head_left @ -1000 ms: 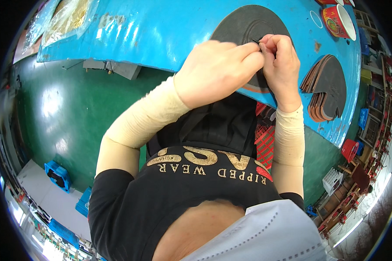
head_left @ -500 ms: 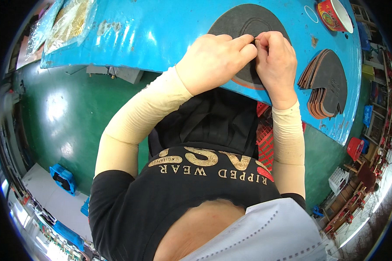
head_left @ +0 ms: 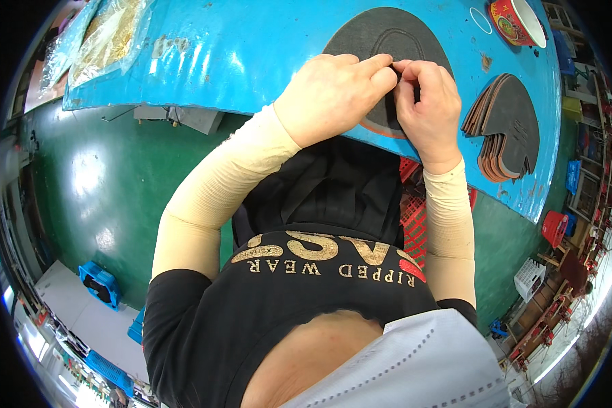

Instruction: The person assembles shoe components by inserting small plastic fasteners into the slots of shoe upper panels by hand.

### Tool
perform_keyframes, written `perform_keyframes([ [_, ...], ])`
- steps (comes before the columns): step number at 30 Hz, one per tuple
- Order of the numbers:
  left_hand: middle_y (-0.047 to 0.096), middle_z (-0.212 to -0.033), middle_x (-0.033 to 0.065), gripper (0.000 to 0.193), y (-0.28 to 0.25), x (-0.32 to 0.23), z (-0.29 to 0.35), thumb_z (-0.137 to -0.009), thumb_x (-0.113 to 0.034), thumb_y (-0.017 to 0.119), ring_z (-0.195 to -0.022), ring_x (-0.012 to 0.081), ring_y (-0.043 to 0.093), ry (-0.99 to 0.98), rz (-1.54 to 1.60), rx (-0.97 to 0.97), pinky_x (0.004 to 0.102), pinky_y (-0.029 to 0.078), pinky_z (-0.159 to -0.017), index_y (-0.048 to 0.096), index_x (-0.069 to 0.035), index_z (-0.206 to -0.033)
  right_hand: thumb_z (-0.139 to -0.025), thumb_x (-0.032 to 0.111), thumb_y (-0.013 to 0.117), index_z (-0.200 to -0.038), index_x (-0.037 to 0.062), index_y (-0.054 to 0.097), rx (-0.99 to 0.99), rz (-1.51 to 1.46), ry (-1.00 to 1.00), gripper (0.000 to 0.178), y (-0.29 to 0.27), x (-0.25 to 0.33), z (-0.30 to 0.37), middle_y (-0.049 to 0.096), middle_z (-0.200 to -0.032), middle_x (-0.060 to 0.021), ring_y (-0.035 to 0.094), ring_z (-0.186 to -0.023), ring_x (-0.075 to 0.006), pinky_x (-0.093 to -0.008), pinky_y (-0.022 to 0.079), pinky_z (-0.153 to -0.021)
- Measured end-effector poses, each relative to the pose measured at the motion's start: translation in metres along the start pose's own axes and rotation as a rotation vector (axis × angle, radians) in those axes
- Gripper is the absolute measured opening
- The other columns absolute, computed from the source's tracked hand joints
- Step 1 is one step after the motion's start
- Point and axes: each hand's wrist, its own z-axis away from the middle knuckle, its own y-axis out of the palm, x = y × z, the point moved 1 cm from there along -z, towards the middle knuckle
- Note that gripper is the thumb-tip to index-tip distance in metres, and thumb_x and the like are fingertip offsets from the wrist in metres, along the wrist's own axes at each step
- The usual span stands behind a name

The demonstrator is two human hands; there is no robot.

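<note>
On the near side of the blue table lies a large, rounded dark grey panel (head_left: pixel 350 32) with an oval outline pressed into it and a reddish-brown edge. My left hand (head_left: pixel 340 94) is over the panel, thumb and fingers closed in a pinch. Facing it, my right hand (head_left: pixel 430 102) has thumb and index finger curled together, its fingertips close to the left ones. Whatever small thing the fingertips hold, if anything, is hidden. To the right of my right hand rests a fanned stack of notched dark grey pieces (head_left: pixel 513 129) with reddish-brown edges.
A red and yellow paper bowl (head_left: pixel 517 22) stands at the far right, beside a thin white ring (head_left: pixel 481 21). Clear plastic bags (head_left: pixel 109 42) with yellowish contents lie at the far left of the table (head_left: pixel 251 41). A red plastic crate (head_left: pixel 413 221) sits below the table edge.
My right fingertips have drawn slightly down and apart from where they pinched close to the left ones. My left hand stays nearly in place over the panel.
</note>
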Motion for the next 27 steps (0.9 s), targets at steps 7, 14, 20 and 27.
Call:
perform_keyframes([
  [7, 0.060, -0.110, 0.0045, 0.017, 0.000, 0.001, 0.000, -0.073, -0.009, 0.063, -0.067, 0.0184, 0.059, 0.001, 0.032, -0.018, 0.0311, 0.049, -0.061, 0.053, -0.006, -0.087, -0.067, -0.005, 0.061, -0.082, 0.0081, 0.060, -0.012, 0.041, 0.049, 0.020, -0.003, 0.001, -0.001, 0.060, -0.071, -0.0033, 0.056, -0.067, -0.0223, -0.0333, 0.047, -0.062],
  [14, 0.060, -0.109, 0.0043, 0.017, -0.001, 0.000, 0.001, -0.073, -0.009, 0.063, -0.067, 0.0182, 0.059, -0.001, 0.001, -0.002, 0.0310, 0.049, -0.059, 0.054, -0.006, -0.087, -0.066, -0.004, 0.060, -0.081, 0.0087, 0.060, 0.000, 0.054, 0.000, 0.019, 0.001, -0.001, 0.000, 0.060, -0.071, -0.0017, 0.057, -0.068, -0.0211, -0.0338, 0.046, -0.062],
  [20, 0.062, -0.106, 0.0053, 0.016, 0.000, 0.002, 0.002, -0.076, -0.008, 0.063, -0.071, 0.0212, 0.061, -0.032, 0.069, -0.034, 0.0322, 0.050, -0.062, 0.055, -0.006, -0.090, -0.068, -0.004, 0.059, -0.081, 0.0074, 0.058, 0.019, 0.049, 0.070, 0.017, -0.003, 0.001, -0.002, 0.060, -0.071, -0.0031, 0.058, -0.069, -0.0216, -0.0338, 0.047, -0.064],
  [27, 0.062, -0.106, 0.0077, 0.016, -0.005, 0.001, -0.004, -0.079, -0.007, 0.063, -0.075, 0.0256, 0.062, -0.045, 0.132, -0.105, 0.0341, 0.050, -0.065, 0.055, -0.006, -0.093, -0.071, -0.002, 0.058, -0.082, 0.0072, 0.057, -0.099, -0.106, 0.216, 0.015, -0.009, -0.003, -0.003, 0.061, -0.077, -0.0044, 0.057, -0.073, -0.0244, -0.0344, 0.047, -0.067],
])
